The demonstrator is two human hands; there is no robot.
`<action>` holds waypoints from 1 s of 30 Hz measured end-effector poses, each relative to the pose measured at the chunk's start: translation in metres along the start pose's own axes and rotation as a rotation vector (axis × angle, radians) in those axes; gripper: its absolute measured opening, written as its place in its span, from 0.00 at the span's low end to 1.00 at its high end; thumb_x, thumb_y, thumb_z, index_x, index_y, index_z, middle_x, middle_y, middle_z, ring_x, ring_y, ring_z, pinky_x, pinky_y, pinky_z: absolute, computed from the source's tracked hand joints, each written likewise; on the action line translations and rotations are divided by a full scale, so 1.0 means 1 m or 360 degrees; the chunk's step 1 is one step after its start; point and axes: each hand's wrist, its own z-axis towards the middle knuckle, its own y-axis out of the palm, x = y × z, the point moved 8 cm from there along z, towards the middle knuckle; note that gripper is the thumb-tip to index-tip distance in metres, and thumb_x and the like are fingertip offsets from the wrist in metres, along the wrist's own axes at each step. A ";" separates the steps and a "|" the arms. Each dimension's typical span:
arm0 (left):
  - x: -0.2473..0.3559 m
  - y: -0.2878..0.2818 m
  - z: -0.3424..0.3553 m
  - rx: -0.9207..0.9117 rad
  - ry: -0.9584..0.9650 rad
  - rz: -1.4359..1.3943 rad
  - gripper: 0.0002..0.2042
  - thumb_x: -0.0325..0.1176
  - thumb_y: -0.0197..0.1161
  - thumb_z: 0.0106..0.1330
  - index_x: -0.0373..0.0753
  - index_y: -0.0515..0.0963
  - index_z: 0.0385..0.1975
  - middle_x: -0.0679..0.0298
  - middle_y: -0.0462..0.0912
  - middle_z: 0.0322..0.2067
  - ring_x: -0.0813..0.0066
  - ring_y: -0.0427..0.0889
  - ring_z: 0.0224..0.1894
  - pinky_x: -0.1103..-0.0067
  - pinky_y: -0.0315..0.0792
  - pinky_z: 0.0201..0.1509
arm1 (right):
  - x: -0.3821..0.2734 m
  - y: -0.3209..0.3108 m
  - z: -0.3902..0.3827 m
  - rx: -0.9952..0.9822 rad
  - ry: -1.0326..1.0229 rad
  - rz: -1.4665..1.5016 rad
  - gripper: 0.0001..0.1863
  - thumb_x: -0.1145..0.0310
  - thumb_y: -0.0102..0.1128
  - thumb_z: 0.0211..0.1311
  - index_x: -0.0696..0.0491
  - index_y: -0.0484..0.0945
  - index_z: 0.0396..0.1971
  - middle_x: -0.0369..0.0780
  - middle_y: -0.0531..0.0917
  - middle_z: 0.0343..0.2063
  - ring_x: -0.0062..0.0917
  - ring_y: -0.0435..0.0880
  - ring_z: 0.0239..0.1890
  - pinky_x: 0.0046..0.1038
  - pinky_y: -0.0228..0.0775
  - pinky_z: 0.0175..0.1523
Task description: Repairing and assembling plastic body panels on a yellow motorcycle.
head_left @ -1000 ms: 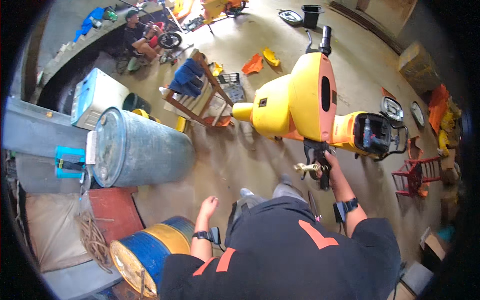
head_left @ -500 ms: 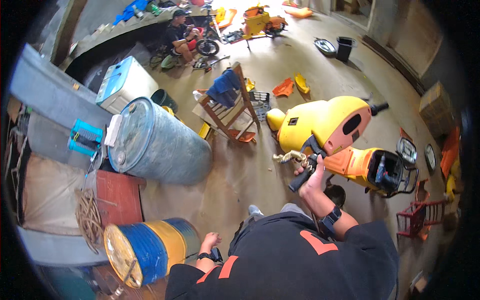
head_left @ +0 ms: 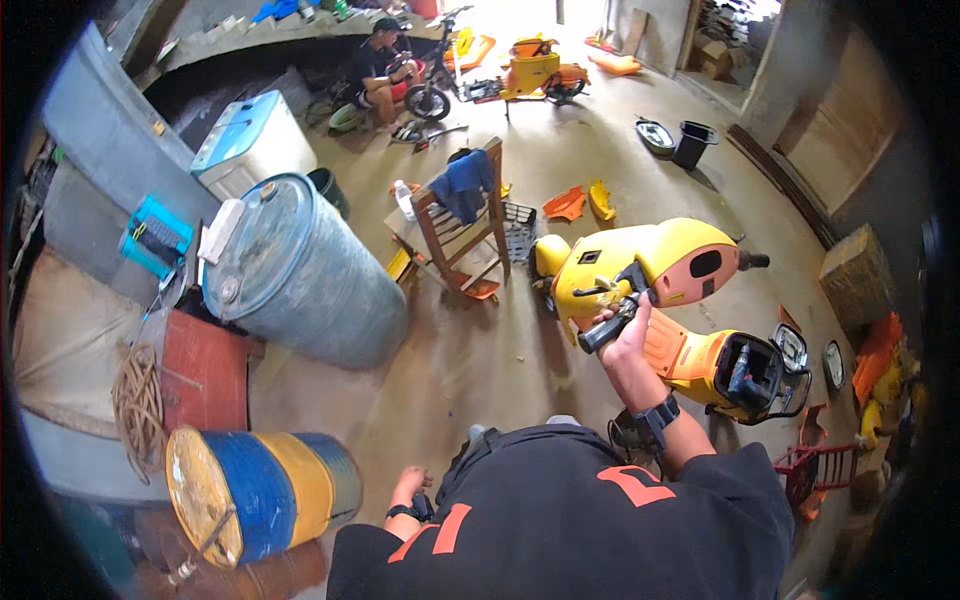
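My right hand [head_left: 624, 330] is closed around the black handlebar grip [head_left: 598, 336] of a yellow and orange scooter [head_left: 610, 258]. A brake lever [head_left: 592, 291] juts out just beyond my fingers. The far handlebar grip [head_left: 757, 260] sticks out past the rounded front cowl [head_left: 697, 262]. Under the seat position, an open black storage bin [head_left: 757, 402] holds a blue and black tool, apparently a drill [head_left: 740, 372]. My left hand [head_left: 412, 482] hangs beside my body near the blue and yellow metal drum [head_left: 270, 490], its fingers loosely apart and nothing visible in them.
A large blue barrel [head_left: 345, 285] and a wooden chair [head_left: 440, 235] draped with a blue cloth stand ahead. A red stool [head_left: 825, 470] and a cardboard box [head_left: 857, 275] are at the right. Farther off, a person [head_left: 383, 75] sits beside another yellow scooter [head_left: 530, 75]. Loose body panels [head_left: 566, 203] lie about.
The view has shifted, with the barrel and drum sliding left. My right hand keeps its hold on the grip, and the scooter sits slightly lower in view. My left hand still hangs at my side.
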 end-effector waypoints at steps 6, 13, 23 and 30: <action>0.003 -0.007 0.010 -0.0020 -0.0020 0.0018 0.19 0.37 0.46 0.70 0.35 0.73 0.55 0.52 0.84 0.43 0.59 0.85 0.40 0.64 0.75 0.40 | -0.002 -0.007 0.007 -0.0027 -0.0133 0.0025 0.25 0.37 0.59 0.57 0.46 0.68 0.24 0.31 0.70 0.18 0.21 0.71 0.20 0.25 0.71 0.30; 0.014 -0.010 0.021 -0.0130 -0.0022 0.0059 0.21 0.38 0.45 0.70 0.32 0.69 0.58 0.52 0.84 0.45 0.61 0.85 0.41 0.68 0.75 0.35 | -0.001 -0.022 0.021 -0.0080 -0.0143 0.0068 0.26 0.38 0.60 0.58 0.46 0.70 0.37 0.33 0.70 0.24 0.23 0.73 0.23 0.29 0.71 0.30; 0.022 -0.053 0.063 -0.0082 -0.0081 -0.0224 0.17 0.37 0.49 0.68 0.34 0.73 0.51 0.54 0.85 0.40 0.63 0.84 0.36 0.69 0.74 0.35 | -0.011 -0.013 0.017 -0.0245 -0.0552 -0.0119 0.24 0.39 0.60 0.59 0.46 0.70 0.34 0.29 0.71 0.23 0.17 0.72 0.22 0.23 0.70 0.29; 0.135 -0.057 0.072 0.0027 0.0321 0.0067 0.15 0.37 0.51 0.68 0.34 0.76 0.46 0.57 0.86 0.33 0.66 0.84 0.31 0.73 0.77 0.33 | -0.005 -0.010 0.012 -0.0189 -0.0608 -0.0143 0.25 0.38 0.54 0.63 0.47 0.70 0.37 0.30 0.71 0.22 0.17 0.72 0.21 0.22 0.69 0.29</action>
